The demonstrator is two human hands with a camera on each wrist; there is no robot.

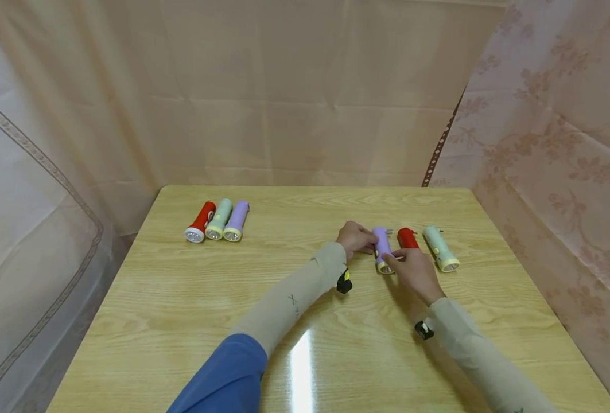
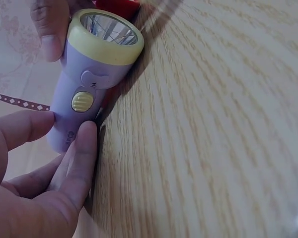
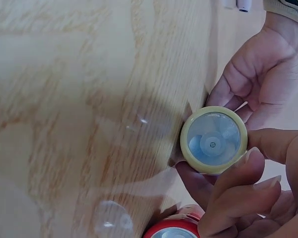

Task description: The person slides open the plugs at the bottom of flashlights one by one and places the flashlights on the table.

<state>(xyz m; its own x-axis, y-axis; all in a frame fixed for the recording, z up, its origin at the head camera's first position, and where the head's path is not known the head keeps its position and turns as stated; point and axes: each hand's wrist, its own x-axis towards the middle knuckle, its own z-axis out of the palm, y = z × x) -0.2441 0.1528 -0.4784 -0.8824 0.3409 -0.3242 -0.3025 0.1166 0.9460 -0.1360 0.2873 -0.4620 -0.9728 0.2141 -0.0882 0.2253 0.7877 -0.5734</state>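
A purple flashlight [image 1: 382, 244] with a pale yellow rim lies on the table, lens toward me. My left hand [image 1: 355, 237] pinches its tail end between thumb and fingers; the left wrist view shows the yellow switch [image 2: 82, 101] on its body. At the lens end, my right hand [image 1: 417, 269] grips the yellow head [image 3: 213, 141] with thumb and fingers. Just right of it lies a red flashlight [image 1: 407, 238], partly hidden behind the right hand. Beyond that is a mint green flashlight [image 1: 439, 246]; prongs stick out at the tails of these three.
Over on the table's left lie three more flashlights side by side: red [image 1: 201, 219], mint green [image 1: 219, 218] and purple [image 1: 238, 217], lenses toward me. The wooden table [image 1: 191, 321] meets hanging curtains [image 1: 294, 103] at its back and sides.
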